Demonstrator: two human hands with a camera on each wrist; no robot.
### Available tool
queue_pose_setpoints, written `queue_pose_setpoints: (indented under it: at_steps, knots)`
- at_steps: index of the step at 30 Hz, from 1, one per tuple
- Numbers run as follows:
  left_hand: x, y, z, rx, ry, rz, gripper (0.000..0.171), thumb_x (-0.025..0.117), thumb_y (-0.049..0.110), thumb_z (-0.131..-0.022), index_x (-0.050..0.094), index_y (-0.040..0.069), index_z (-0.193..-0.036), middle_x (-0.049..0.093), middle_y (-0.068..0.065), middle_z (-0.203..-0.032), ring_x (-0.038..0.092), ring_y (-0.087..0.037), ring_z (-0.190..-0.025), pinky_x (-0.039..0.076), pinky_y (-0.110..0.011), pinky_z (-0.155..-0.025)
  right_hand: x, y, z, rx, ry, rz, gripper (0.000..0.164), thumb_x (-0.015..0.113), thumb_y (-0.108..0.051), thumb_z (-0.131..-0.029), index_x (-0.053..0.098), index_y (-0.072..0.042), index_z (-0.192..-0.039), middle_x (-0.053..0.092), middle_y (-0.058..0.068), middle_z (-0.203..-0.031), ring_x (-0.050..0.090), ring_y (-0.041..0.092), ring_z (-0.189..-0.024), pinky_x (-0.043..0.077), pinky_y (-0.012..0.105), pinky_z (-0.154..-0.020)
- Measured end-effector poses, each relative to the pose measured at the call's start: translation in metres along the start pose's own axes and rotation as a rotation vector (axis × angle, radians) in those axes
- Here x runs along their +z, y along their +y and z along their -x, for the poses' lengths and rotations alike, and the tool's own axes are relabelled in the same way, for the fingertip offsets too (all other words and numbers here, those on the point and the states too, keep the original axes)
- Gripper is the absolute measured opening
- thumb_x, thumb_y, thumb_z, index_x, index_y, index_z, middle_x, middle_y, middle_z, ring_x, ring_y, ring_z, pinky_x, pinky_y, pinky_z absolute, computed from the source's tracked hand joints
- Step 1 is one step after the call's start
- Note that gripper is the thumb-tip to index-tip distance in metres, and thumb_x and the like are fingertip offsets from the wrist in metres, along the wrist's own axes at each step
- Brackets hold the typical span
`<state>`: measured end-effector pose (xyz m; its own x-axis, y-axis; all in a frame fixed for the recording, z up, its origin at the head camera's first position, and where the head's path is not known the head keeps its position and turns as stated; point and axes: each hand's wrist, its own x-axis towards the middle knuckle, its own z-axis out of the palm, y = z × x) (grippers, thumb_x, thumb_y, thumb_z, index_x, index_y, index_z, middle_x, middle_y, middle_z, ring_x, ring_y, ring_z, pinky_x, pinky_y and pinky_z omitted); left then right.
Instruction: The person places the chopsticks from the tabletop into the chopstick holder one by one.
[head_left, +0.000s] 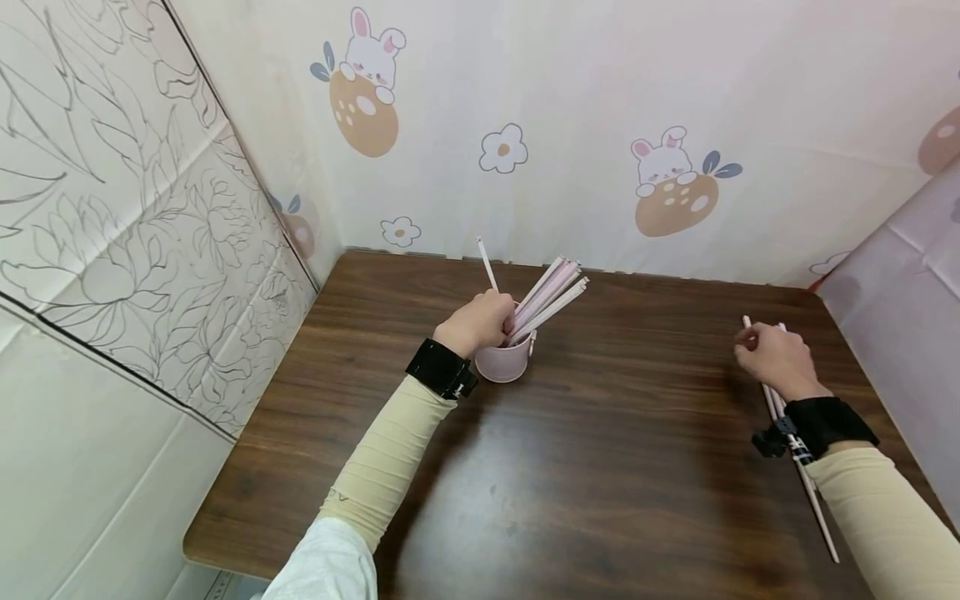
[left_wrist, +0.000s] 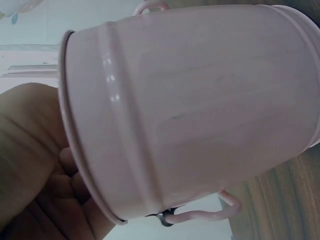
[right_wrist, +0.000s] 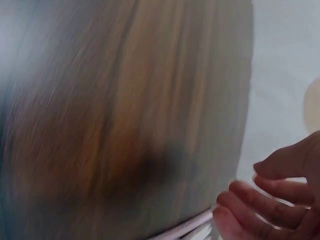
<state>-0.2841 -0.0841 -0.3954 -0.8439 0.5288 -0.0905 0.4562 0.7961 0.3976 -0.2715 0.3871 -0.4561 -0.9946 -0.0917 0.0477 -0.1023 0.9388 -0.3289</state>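
Observation:
A small pink metal bucket (head_left: 501, 363) stands on the table, with several pale pink and white sticks (head_left: 551, 293) leaning out to the right. One white stick (head_left: 487, 262) leans the other way, behind my left hand (head_left: 480, 321). That hand is at the bucket's mouth; in the left wrist view its curled fingers (left_wrist: 75, 185) pass behind the rim, so what they grip is hidden. At the right side of the table, my right hand (head_left: 776, 358) hovers over a few thin sticks (head_left: 817, 508), thumb and fingertips apart in the right wrist view.
The brown wood table (head_left: 637, 467) meets a curtain (head_left: 570, 100) printed with rabbits along its back edge. A white wall panel with line-drawn flowers (head_left: 150, 208) stands at the left. Another pale cloth (head_left: 900, 333) borders the right edge.

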Motion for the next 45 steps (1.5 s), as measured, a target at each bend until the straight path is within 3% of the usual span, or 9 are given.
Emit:
queue_pose_setpoints:
  at_steps: [1,5,11,14,18,25,33,39,45]
  knots:
    - [-0.001,0.000,0.002,-0.005,0.002,-0.002,0.021,0.078,-0.003,-0.082,0.070,0.009,-0.067,0.056,0.005,-0.065,0.052,-0.014,-0.065,0.042,-0.023,-0.057,0.000,0.004,0.000,0.016,-0.012,0.018,0.031,0.059,-0.011,-0.092,0.065,0.014,-0.109,0.068,0.036,-0.098,0.065,0.046,-0.076,0.046,0.043,-0.055]
    - [-0.007,0.002,0.006,0.004,0.047,-0.008,0.022,0.074,0.005,-0.089,0.072,0.009,-0.067,0.054,0.005,-0.064,0.049,-0.012,-0.060,0.040,-0.022,-0.055,0.001,0.014,0.001,0.037,-0.034,0.064,0.028,0.061,-0.011,-0.087,0.066,0.015,-0.099,0.067,0.031,-0.084,0.062,0.044,-0.067,0.046,0.050,-0.055]
    - [-0.014,0.013,0.010,0.087,0.142,0.006,0.036,0.061,0.021,-0.102,0.070,0.013,-0.069,0.051,0.006,-0.059,0.047,-0.007,-0.053,0.037,-0.020,-0.052,0.005,0.022,0.001,0.087,-0.039,0.098,0.022,0.061,-0.011,-0.082,0.064,0.011,-0.080,0.059,0.029,-0.074,0.057,0.049,-0.066,0.046,0.058,-0.057]
    - [-0.015,0.020,0.013,0.150,0.132,0.031,0.036,0.062,0.023,-0.102,0.074,0.011,-0.071,0.053,0.007,-0.057,0.046,-0.005,-0.052,0.036,-0.019,-0.052,0.006,0.025,-0.001,0.104,-0.039,0.116,0.023,0.060,-0.011,-0.080,0.056,0.005,-0.065,0.055,0.031,-0.074,0.056,0.052,-0.068,0.047,0.063,-0.061]
    - [-0.011,0.028,0.017,0.230,0.100,0.038,0.037,0.064,0.026,-0.102,0.074,0.011,-0.070,0.053,0.009,-0.057,0.042,-0.003,-0.052,0.033,-0.016,-0.052,0.007,0.025,-0.006,0.115,-0.044,0.121,0.029,0.061,-0.011,-0.081,0.049,-0.002,-0.056,0.054,0.029,-0.069,0.055,0.051,-0.067,0.047,0.064,-0.063]
    - [0.001,0.040,0.025,0.322,0.054,0.056,0.042,0.064,0.027,-0.102,0.068,0.013,-0.063,0.050,0.011,-0.055,0.043,0.000,-0.052,0.036,-0.014,-0.057,0.013,0.021,-0.011,0.126,-0.088,0.115,0.030,0.062,-0.012,-0.083,0.057,0.005,-0.059,0.058,0.037,-0.076,0.053,0.057,-0.080,0.047,0.064,-0.065]
    - [0.013,0.044,0.028,0.303,0.002,0.102,0.039,0.065,0.028,-0.102,0.073,0.012,-0.068,0.059,0.008,-0.054,0.051,0.002,-0.050,0.042,-0.013,-0.059,0.024,0.025,-0.007,0.140,0.021,0.096,0.027,0.065,-0.008,-0.077,0.055,0.017,-0.075,0.053,0.046,-0.086,0.053,0.066,-0.077,0.047,0.067,-0.058]
    - [0.019,0.046,0.026,0.327,0.016,0.072,0.036,0.065,0.027,-0.102,0.071,0.015,-0.068,0.057,0.011,-0.057,0.048,0.003,-0.053,0.040,-0.011,-0.060,0.030,0.025,-0.010,0.139,0.054,0.115,0.030,0.066,-0.006,-0.072,0.055,0.021,-0.074,0.053,0.047,-0.085,0.053,0.066,-0.083,0.048,0.072,-0.068]
    - [0.018,0.052,0.024,0.340,0.026,0.016,0.034,0.066,0.028,-0.101,0.072,0.016,-0.070,0.054,0.012,-0.061,0.045,0.002,-0.057,0.037,-0.012,-0.061,0.022,0.027,-0.012,0.133,-0.026,0.125,0.026,0.064,-0.009,-0.077,0.057,0.014,-0.067,0.057,0.043,-0.082,0.054,0.062,-0.083,0.048,0.068,-0.068]
